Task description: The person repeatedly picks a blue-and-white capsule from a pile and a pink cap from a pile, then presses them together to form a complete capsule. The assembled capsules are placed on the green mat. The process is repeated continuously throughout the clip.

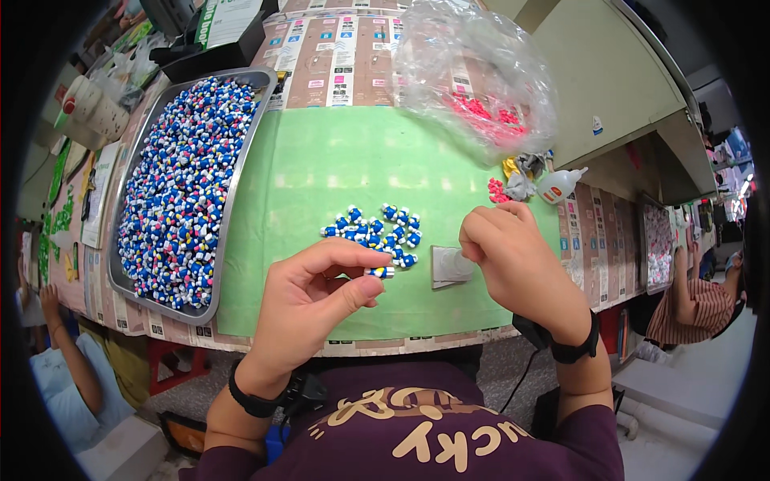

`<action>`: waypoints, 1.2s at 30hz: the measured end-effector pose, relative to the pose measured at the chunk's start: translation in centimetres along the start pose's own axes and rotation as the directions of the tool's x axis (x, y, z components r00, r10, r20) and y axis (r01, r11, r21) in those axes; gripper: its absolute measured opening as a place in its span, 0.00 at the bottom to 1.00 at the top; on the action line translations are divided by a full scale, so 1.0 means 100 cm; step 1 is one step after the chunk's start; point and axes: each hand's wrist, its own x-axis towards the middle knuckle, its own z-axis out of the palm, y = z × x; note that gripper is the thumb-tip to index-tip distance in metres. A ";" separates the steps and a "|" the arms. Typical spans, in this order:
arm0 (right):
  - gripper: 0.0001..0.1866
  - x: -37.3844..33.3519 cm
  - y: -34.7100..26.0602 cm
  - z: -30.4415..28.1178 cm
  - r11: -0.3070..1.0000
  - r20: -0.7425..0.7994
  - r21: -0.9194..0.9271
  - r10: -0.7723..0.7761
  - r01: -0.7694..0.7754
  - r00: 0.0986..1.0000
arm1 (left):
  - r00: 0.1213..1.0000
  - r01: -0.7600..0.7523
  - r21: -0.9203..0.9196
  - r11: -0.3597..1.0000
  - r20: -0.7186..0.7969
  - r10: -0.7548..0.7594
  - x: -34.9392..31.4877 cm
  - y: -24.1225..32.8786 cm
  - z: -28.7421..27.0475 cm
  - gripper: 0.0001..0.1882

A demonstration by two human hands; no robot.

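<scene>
Between the thumb and fingers of my left hand (309, 293), a small blue-and-white plastic figure piece (380, 272) is pinched. Just beyond it, a loose cluster of similar blue-and-white pieces (365, 231) lies on the green mat (321, 152). My right hand (521, 260) is closed, its fingers curled downward near a little heap of pink pieces (498, 191); its fingertips are partly hidden, and I cannot make out what they hold. Beside that hand is a small square grey-white block (439, 276) with a round white container (457, 263) on it, partly covered by the fingers.
A metal tray (227, 216) full of blue, white and coloured pieces stands at the left. At the back right lie a clear plastic bag (433, 88) with pink pieces, crumpled grey wrapping (521, 183) and a white squeeze bottle (560, 185). Other people sit at both sides.
</scene>
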 end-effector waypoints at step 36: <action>0.16 -0.014 -0.050 0.009 0.790 -0.272 0.608 0.121 0.073 0.955 | 0.897 -0.430 0.352 0.832 0.062 0.438 -0.009 0.008 0.028 0.10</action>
